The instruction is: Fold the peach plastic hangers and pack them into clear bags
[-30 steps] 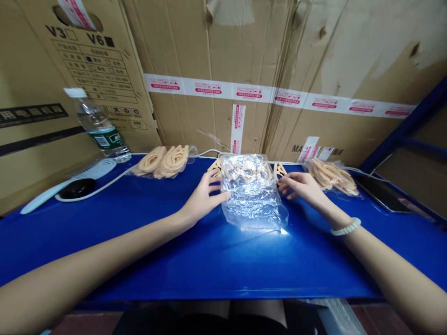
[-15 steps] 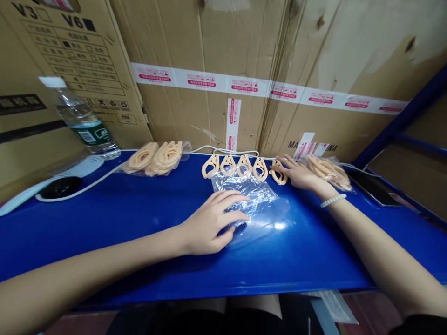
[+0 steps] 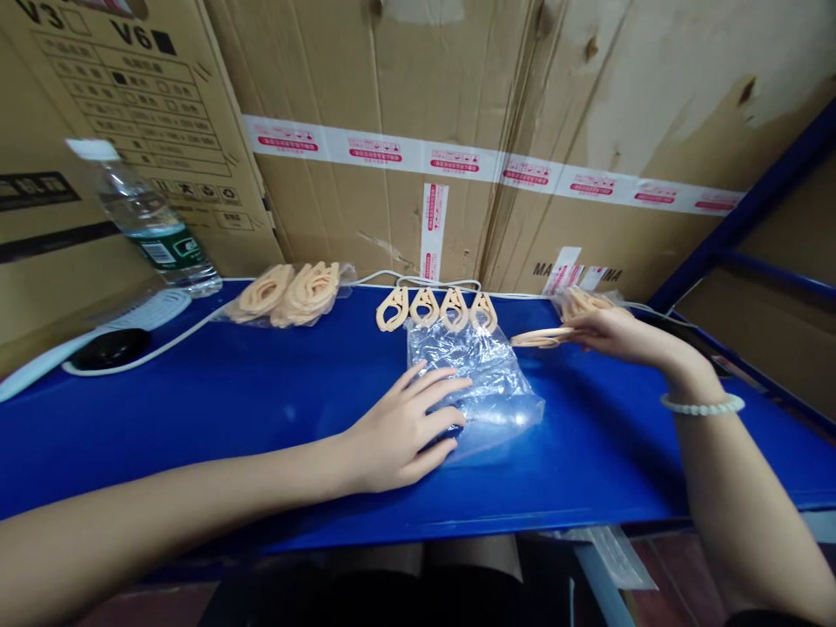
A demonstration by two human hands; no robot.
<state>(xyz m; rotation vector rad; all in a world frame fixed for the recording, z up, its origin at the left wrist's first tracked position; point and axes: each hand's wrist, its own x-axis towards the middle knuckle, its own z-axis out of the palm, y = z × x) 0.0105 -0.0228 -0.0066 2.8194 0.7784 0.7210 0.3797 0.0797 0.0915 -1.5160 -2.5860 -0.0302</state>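
My left hand (image 3: 403, 427) rests with fingers spread on the near left edge of a clear plastic bag (image 3: 476, 383) lying on the blue table (image 3: 261, 409). My right hand (image 3: 617, 335), with a bead bracelet at the wrist, pinches a flat peach-coloured plastic piece (image 3: 542, 337) and holds it just above the table, right of the bag. A row of several matching peach pieces (image 3: 436, 309) lies behind the bag by the cardboard wall.
A bag of peach pieces (image 3: 291, 292) lies back left, another pile (image 3: 581, 302) back right behind my right hand. A water bottle (image 3: 147, 222), a black mouse (image 3: 108, 347) and a white cable sit at far left. Cardboard boxes (image 3: 457, 131) wall the back.
The bag first covered the row of pieces; my left hand pulled it nearer and flattened it. My right hand took the rightmost piece from the row and lifted it to the right.
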